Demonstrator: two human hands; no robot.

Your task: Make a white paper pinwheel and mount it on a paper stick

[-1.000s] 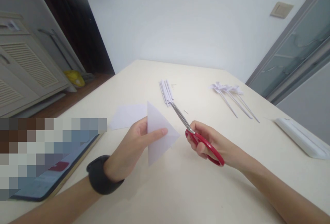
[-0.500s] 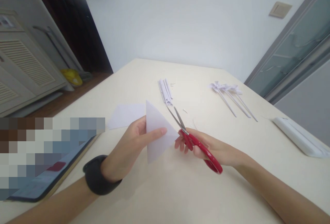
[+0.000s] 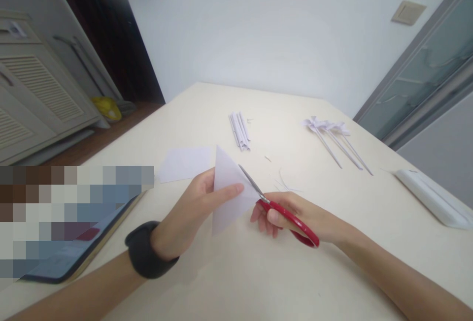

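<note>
My left hand (image 3: 199, 203) pinches a folded triangle of white paper (image 3: 228, 208), thumb on its near face and the fingers behind it. In my right hand (image 3: 288, 212) are red-handled scissors (image 3: 295, 220), their blades brought together along the upper right edge of the paper. Whether paper lies between the blades I cannot tell. Behind my left hand, a flat sheet of white paper (image 3: 183, 163) lies on the table. Thin paper strips (image 3: 284, 183) lie just beyond my right hand.
Several rolled paper sticks (image 3: 239, 131) lie mid-table. White paper pinwheels on sticks (image 3: 325, 126) rest at the back right, a white plastic-wrapped pack (image 3: 430, 198) at the right edge. On the left is a tablet (image 3: 74, 247), partly pixelated.
The scissors have closed and their blades now lie against the paper's edge, where they stood open above it before. My left hand keeps its hold; the view has shifted slightly.
</note>
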